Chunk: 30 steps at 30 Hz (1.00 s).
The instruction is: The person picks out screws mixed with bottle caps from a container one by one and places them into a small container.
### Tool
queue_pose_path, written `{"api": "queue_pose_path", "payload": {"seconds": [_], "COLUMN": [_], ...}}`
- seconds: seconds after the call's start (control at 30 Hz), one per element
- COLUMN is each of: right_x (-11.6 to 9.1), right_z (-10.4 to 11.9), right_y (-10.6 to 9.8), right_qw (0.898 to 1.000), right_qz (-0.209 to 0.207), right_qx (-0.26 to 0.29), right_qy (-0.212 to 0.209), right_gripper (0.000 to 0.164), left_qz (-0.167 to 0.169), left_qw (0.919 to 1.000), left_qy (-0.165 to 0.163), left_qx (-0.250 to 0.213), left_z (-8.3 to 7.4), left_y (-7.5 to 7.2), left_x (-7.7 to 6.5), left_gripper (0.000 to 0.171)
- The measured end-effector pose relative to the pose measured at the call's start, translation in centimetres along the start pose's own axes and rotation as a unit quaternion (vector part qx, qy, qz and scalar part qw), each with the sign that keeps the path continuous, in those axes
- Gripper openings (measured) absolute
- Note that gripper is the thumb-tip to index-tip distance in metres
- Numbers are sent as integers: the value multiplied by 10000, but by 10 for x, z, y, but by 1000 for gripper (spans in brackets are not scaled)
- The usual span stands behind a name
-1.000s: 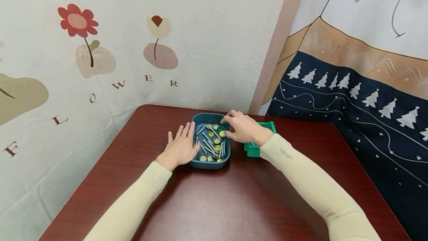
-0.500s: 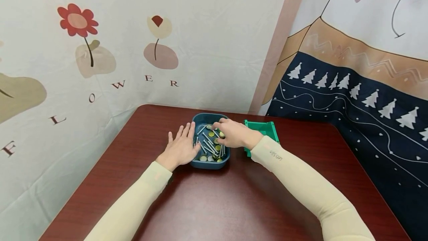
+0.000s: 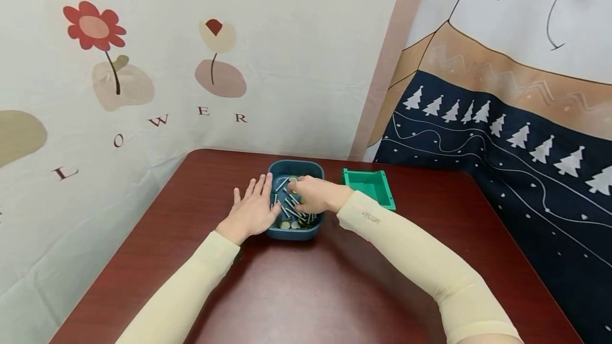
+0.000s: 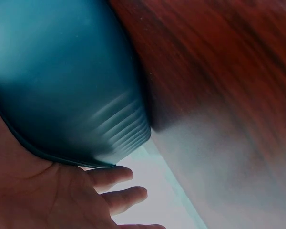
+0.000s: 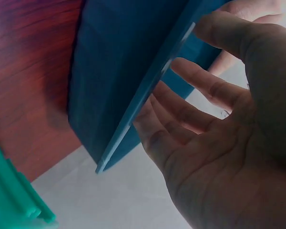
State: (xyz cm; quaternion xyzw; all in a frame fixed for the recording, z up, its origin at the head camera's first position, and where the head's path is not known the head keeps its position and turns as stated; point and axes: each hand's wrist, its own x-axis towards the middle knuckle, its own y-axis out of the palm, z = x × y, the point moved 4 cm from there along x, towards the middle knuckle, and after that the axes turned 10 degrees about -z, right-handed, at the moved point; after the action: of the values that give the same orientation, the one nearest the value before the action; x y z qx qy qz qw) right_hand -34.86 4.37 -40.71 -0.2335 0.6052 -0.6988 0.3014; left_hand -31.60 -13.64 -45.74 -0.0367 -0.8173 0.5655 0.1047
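Observation:
A blue plastic bin stands toward the far edge of the table, with several long silver nail-like fasteners and round bottle caps lying in it. Along its left rim rests my left hand, fingers straight and spread; the left wrist view shows its palm against the bin's rim. My right hand reaches over the right rim, and it covers part of the contents. In the right wrist view the fingers dip past the rim, thumb apart from them, and nothing shows between them. The fingertips are partly hidden behind the bin's wall.
A green open tray stands just right of the bin, below the right forearm's far side. The dark red wooden table extends toward the person. Printed cloth curtains hang behind the table.
My right hand has moved left and down into the bin, baring the green tray. The left hand stays at the rim. The head view has turned slightly right.

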Motion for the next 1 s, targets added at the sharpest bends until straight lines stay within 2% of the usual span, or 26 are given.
{"api": "queue_pose_path", "payload": {"seconds": [0.4, 0.73, 1.0], "right_x": [15, 33, 33], "right_z": [10, 10, 17], "right_y": [8, 19, 20], "right_qw": [9976, 9934, 9933], "right_qz": [504, 719, 829], "right_qx": [-415, -850, -760], "right_qy": [227, 282, 262], "right_gripper": [70, 60, 80], "left_qz": [81, 64, 38], "left_qw": [10000, 10000, 10000], "left_qy": [12, -3, -20], "left_qx": [6, 20, 11], "left_z": [0, -1, -2], "left_y": [-2, -2, -3], "left_x": [-1, -2, -3], "left_gripper": [92, 92, 92]}}
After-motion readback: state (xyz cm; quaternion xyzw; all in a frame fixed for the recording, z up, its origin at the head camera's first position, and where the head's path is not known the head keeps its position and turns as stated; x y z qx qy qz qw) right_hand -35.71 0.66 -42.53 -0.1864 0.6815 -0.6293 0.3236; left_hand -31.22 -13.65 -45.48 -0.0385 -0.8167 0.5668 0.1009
